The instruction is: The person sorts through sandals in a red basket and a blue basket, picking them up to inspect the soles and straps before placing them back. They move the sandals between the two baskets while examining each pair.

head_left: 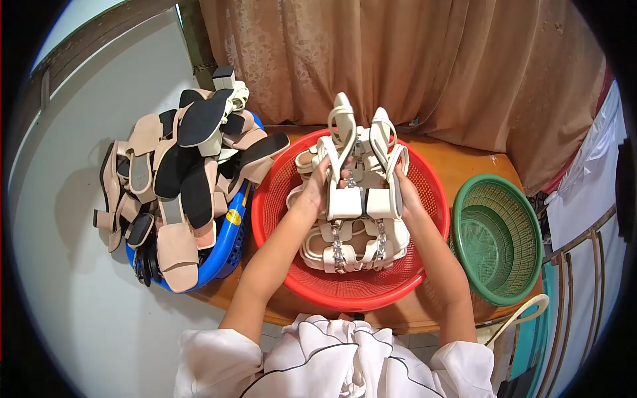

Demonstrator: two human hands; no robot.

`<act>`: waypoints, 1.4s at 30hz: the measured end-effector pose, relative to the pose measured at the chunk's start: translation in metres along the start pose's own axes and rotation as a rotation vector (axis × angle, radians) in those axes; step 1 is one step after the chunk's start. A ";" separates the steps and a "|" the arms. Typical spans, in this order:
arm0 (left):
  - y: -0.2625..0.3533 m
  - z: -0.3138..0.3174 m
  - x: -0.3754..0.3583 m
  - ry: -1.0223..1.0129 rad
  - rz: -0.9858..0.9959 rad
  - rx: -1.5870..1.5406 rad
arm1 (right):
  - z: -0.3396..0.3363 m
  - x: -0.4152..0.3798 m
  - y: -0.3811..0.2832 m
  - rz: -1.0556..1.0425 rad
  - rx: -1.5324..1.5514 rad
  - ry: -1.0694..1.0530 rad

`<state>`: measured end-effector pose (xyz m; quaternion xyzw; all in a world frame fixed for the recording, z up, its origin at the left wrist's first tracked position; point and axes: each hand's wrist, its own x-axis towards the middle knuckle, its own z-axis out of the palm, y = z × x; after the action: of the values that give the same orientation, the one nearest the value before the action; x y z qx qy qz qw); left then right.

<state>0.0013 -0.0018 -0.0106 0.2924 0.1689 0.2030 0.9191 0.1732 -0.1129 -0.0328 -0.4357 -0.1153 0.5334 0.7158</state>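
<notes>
Over the red basket (434, 192), my left hand (318, 188) is closed on the side of a white block-heeled sandal (342, 132). My right hand (407, 191) grips the matching white heeled sandal (393, 162) from its outer side. Both sandals point away from me, side by side, their square heels toward me and nearly touching. Beneath them in the basket lie several white sandals (320, 251) with clear chain-like straps (337, 247). My fingers on the far sides of the held pair are partly hidden.
To the left, a blue basket (229, 255) is heaped with beige, black and white shoes (178, 245) that stick out over its rim. A green basket (464, 199) stands right of the red one on the wooden table (434, 154). Brown curtains (371, 60) hang behind.
</notes>
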 end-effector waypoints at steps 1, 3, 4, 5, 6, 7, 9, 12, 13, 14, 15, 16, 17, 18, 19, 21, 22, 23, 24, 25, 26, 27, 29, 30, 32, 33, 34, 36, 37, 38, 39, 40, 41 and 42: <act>0.000 0.000 0.000 0.020 0.009 0.038 | 0.002 -0.002 -0.002 -0.009 -0.025 -0.016; -0.001 0.003 -0.004 0.007 0.073 0.068 | 0.003 -0.003 -0.001 -0.019 0.033 -0.082; 0.000 0.005 -0.006 -0.010 0.086 0.072 | 0.003 -0.006 -0.004 -0.005 0.062 -0.146; 0.000 0.006 -0.008 -0.027 0.099 0.076 | 0.004 -0.010 -0.007 0.010 0.090 -0.210; 0.000 0.007 -0.009 -0.031 0.129 0.074 | 0.007 -0.014 -0.009 -0.005 0.118 -0.188; 0.000 0.009 -0.011 -0.058 0.144 0.055 | 0.011 -0.018 -0.013 -0.020 0.146 -0.166; 0.002 0.014 -0.017 -0.113 0.174 0.020 | 0.017 -0.023 -0.016 -0.048 0.207 -0.151; 0.003 0.011 -0.016 -0.258 0.247 -0.104 | 0.016 -0.024 -0.017 -0.057 0.356 -0.209; 0.002 0.014 -0.018 -0.273 0.286 -0.130 | 0.011 -0.022 -0.020 -0.062 0.373 -0.245; 0.003 0.016 -0.019 -0.346 0.283 -0.180 | 0.008 -0.021 -0.023 -0.065 0.391 -0.281; 0.005 0.017 -0.019 -0.473 0.258 -0.231 | 0.007 -0.020 -0.024 -0.068 0.410 -0.316; 0.003 0.020 -0.020 -0.528 0.254 -0.294 | 0.014 -0.026 -0.024 -0.184 0.404 -0.252; 0.001 0.024 -0.022 -0.583 0.250 -0.356 | 0.006 -0.017 -0.022 -0.188 0.481 -0.285; 0.001 0.023 -0.021 -0.678 0.226 -0.406 | 0.008 -0.022 -0.023 -0.162 0.527 -0.415; 0.001 0.024 -0.020 -0.618 0.256 -0.372 | 0.010 -0.028 -0.027 -0.137 0.572 -0.548; 0.002 0.025 -0.020 -0.497 0.317 -0.302 | 0.021 -0.038 -0.033 -0.145 0.602 -0.576; 0.001 0.021 -0.018 -0.432 0.331 -0.315 | 0.024 -0.040 -0.034 -0.148 0.616 -0.590; 0.000 0.018 -0.017 -0.405 0.338 -0.323 | 0.017 -0.034 -0.032 -0.166 0.647 -0.603; 0.000 0.017 -0.017 -0.378 0.344 -0.331 | 0.010 -0.028 -0.031 -0.185 0.678 -0.615; 0.000 0.017 -0.017 -0.352 0.350 -0.339 | 0.004 -0.023 -0.030 -0.205 0.709 -0.628; 0.001 0.017 -0.019 -0.467 0.361 -0.297 | -0.003 -0.019 -0.030 -0.228 0.694 -0.731; 0.001 0.018 -0.019 -0.459 0.393 -0.203 | -0.004 -0.018 -0.030 -0.258 0.636 -0.743; 0.000 0.019 -0.019 -0.440 0.454 -0.016 | -0.005 -0.014 -0.030 -0.316 0.518 -0.764; 0.000 0.020 -0.020 -0.423 0.484 0.058 | 0.006 -0.025 -0.033 -0.333 0.382 -0.658; -0.003 0.023 -0.024 -0.387 0.541 0.206 | 0.008 -0.029 -0.030 -0.419 0.168 -0.554; -0.004 0.025 -0.027 -0.369 0.568 0.279 | 0.010 -0.030 -0.029 -0.458 0.065 -0.518; -0.002 0.031 -0.033 -0.357 0.528 0.255 | 0.012 -0.032 -0.029 -0.495 -0.039 -0.480; -0.003 0.031 -0.034 -0.335 0.536 0.252 | 0.020 -0.040 -0.030 -0.616 -0.212 -0.469; -0.003 0.031 -0.034 -0.322 0.539 0.251 | 0.020 -0.040 -0.030 -0.667 -0.273 -0.476; -0.002 0.030 -0.033 -0.345 0.515 0.237 | 0.021 -0.040 -0.030 -0.718 -0.332 -0.481; -0.001 0.028 -0.031 -0.368 0.490 0.224 | 0.021 -0.040 -0.030 -0.771 -0.390 -0.484; 0.000 0.026 -0.030 -0.391 0.467 0.211 | 0.011 -0.031 -0.029 -0.828 -0.509 -0.491; 0.000 0.025 -0.030 -0.396 0.448 0.202 | 0.007 -0.026 -0.029 -0.884 -0.630 -0.498; 0.000 0.023 -0.030 -0.401 0.429 0.193 | 0.008 -0.032 -0.028 -0.842 -0.641 -0.420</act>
<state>-0.0143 -0.0265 0.0132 0.4415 -0.0628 0.3136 0.8383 0.1739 -0.1380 0.0024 -0.4322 -0.5751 0.2155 0.6603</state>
